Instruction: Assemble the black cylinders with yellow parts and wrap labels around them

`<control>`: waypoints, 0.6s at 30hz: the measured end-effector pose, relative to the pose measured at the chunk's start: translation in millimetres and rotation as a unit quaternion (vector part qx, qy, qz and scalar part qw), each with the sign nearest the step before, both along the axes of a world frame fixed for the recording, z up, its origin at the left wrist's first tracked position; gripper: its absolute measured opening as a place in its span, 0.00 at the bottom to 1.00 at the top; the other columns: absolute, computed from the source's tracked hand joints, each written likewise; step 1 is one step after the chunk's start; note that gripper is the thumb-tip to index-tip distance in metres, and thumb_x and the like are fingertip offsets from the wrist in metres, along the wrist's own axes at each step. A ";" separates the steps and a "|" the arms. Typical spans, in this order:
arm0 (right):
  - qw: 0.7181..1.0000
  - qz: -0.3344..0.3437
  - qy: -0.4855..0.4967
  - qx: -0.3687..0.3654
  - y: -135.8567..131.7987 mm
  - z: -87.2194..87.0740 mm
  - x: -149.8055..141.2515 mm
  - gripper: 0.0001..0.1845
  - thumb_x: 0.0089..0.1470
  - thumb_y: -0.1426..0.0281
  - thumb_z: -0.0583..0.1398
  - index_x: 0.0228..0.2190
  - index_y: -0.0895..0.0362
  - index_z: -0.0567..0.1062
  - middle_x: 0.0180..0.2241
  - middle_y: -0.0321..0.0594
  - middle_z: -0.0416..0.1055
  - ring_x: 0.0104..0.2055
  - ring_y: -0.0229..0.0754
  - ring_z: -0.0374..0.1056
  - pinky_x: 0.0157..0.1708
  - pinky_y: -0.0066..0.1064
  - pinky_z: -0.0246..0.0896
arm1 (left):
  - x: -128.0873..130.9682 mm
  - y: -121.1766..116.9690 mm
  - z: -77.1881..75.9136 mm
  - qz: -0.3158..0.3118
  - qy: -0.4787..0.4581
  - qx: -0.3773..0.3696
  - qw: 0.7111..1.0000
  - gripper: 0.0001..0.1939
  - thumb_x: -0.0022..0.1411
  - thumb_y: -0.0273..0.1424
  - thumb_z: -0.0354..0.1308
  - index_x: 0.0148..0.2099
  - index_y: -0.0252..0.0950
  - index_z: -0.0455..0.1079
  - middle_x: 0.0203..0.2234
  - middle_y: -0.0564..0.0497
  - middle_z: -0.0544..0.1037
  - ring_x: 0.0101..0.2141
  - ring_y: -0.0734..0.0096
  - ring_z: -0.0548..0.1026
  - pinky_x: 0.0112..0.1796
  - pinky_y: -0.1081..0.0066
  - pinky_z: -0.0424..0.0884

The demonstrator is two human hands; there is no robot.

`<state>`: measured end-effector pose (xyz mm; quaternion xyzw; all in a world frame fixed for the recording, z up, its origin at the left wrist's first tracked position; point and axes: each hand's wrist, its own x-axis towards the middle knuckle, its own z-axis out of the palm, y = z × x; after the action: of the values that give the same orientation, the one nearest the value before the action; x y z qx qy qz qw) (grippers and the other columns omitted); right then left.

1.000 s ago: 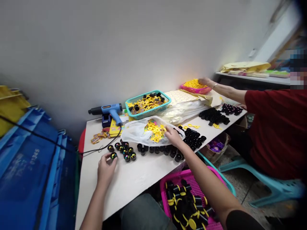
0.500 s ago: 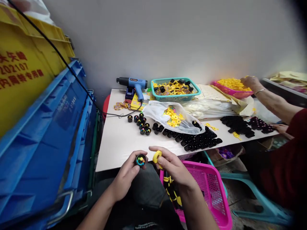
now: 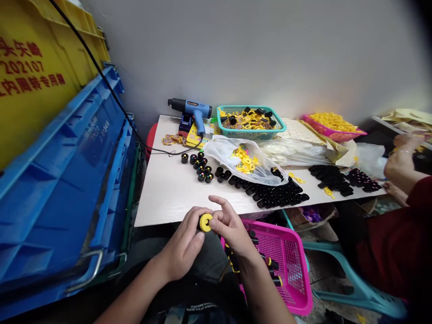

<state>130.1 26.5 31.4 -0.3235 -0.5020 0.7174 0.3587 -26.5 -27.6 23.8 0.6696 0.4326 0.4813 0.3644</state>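
Note:
In front of my lap, my left hand (image 3: 180,252) is closed around a small black cup (image 3: 199,222), mostly hidden by my fingers and a yellow ring-shaped cap (image 3: 203,228). The cap lies over the cup's mouth; whether it is fully seated I cannot tell. My right hand (image 3: 232,231) pinches the cap's right edge between thumb and a finger, with another finger stretched out. Beyond my hands, several black cups with coloured beads (image 3: 204,171) stand on the white table (image 3: 162,198). A clear plastic bag (image 3: 219,150) there holds yellow parts.
A pink basket (image 3: 297,270) with black-and-yellow pieces sits below the table edge. At the back are a blue heat gun (image 3: 198,110), a teal basket (image 3: 249,133) and a pink tray (image 3: 332,132). Blue crates (image 3: 67,180) rise at left. A co-worker's arm (image 3: 403,166) is at right.
The yellow cap has moved left from beside the cup onto its mouth, covering the beads. The co-worker's hand has left the pink tray and moved right. My view has shifted slightly.

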 end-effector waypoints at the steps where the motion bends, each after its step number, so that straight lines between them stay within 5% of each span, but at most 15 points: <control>1: 1.000 0.003 0.001 -0.002 0.1 -1.5 0.0 0.29 0.49 0.67 0.66 0.52 0.52 0.64 0.22 0.27 0.61 0.23 0.32 0.55 0.26 0.25 0.50 | 1.7 0.0 0.4 0.011 0.010 0.006 1.000 0.16 0.67 0.33 0.43 0.55 0.39 0.59 0.48 0.43 0.69 0.48 0.59 0.69 0.48 0.60 0.66; 7: 1.000 -0.012 0.019 -0.007 -0.6 -14.3 -0.7 0.25 0.47 0.64 0.67 0.46 0.51 0.66 0.22 0.27 0.60 0.24 0.33 0.55 0.27 0.25 0.52 | 10.4 2.5 -9.1 0.073 0.027 0.041 0.996 0.19 0.67 0.29 0.41 0.60 0.40 0.55 0.48 0.43 0.69 0.47 0.60 0.69 0.47 0.60 0.66; 13: 0.994 0.045 0.093 -0.039 -4.1 -16.7 -11.3 0.25 0.46 0.50 0.63 0.37 0.58 0.75 0.32 0.40 0.67 0.34 0.41 0.61 0.37 0.31 0.57 | 13.4 7.7 -22.5 0.098 0.115 0.204 0.967 0.33 0.63 0.27 0.46 0.68 0.40 0.42 0.52 0.41 0.66 0.53 0.54 0.64 0.54 0.50 0.58; 18: 0.993 -0.027 0.090 -0.067 -8.6 -19.4 -20.6 0.22 0.42 0.53 0.66 0.32 0.57 0.75 0.26 0.37 0.64 0.29 0.38 0.56 0.31 0.29 0.54 | 16.5 10.5 -28.9 0.073 0.027 0.208 0.975 0.30 0.63 0.28 0.45 0.67 0.40 0.44 0.49 0.41 0.67 0.50 0.56 0.66 0.50 0.53 0.63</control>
<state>109.5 17.9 12.0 -0.2942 -0.4095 0.7658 0.3991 -10.1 -17.1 -5.1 0.7101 0.3801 0.5679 0.1698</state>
